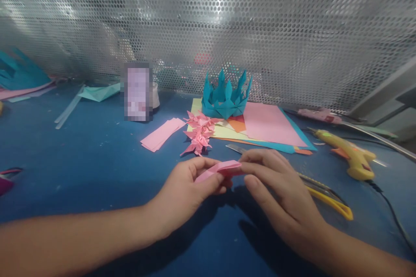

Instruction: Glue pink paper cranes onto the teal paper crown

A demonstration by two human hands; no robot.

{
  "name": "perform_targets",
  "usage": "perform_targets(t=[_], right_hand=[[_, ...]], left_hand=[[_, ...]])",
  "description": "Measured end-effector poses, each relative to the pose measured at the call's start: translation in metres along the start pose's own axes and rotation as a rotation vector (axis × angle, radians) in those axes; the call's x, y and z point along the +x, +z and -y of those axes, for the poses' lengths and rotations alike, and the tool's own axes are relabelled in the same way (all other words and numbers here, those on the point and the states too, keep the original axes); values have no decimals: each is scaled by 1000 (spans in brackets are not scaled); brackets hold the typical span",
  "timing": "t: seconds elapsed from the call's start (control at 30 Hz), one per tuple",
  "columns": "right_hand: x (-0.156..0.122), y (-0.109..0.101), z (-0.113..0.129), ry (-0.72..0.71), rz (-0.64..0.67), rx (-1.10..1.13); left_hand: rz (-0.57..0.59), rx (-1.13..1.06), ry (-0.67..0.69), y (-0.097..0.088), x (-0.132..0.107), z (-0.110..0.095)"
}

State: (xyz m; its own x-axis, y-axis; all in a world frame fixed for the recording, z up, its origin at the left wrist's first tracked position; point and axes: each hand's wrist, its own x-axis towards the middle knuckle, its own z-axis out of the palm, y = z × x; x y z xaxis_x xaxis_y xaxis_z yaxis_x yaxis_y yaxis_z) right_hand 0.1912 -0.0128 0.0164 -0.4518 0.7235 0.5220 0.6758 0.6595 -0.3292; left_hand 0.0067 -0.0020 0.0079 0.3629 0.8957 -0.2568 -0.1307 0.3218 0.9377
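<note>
My left hand [191, 190] pinches a folded strip of pink paper [224, 166] between thumb and fingers, above the blue tabletop. My right hand [279, 186] reaches in from the right, its fingertips at the strip's right end and its thumb held apart from the fingers. Whether those fingertips press on the paper is hard to see. Just beyond the hands lie folded pink paper pieces [199, 134] in a small pile. To their left is a stack of flat pink strips [163, 134]. A yellow utility knife [328, 201] lies partly under my right hand, its blade showing beyond the fingers.
A blue paper crown [225, 99] stands on coloured paper sheets [273, 125] at the back. At right lies a yellow glue gun [351, 151] with its cord. Glue sticks [69, 108] and a blurred-out upright object [138, 92] are at left, before a perforated metal panel [195, 21].
</note>
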Motion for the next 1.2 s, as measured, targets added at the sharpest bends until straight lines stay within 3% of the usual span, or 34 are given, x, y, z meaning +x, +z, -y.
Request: perform_targets(t=[0.6,0.8,1.07,1.2], right_hand=[[-2,-2,13,-213,-7,-275],[-3,-2,6,-74,81,-67],[-5,6,1,125,-73,200],[-2,12,-1,206,-14,269]], left_hand=[[56,45,56,-1,-2,0],[55,-28,36,-2,-2,0],[63,-58,3,0,-1,-3],[78,-51,37,1,-2,-3]])
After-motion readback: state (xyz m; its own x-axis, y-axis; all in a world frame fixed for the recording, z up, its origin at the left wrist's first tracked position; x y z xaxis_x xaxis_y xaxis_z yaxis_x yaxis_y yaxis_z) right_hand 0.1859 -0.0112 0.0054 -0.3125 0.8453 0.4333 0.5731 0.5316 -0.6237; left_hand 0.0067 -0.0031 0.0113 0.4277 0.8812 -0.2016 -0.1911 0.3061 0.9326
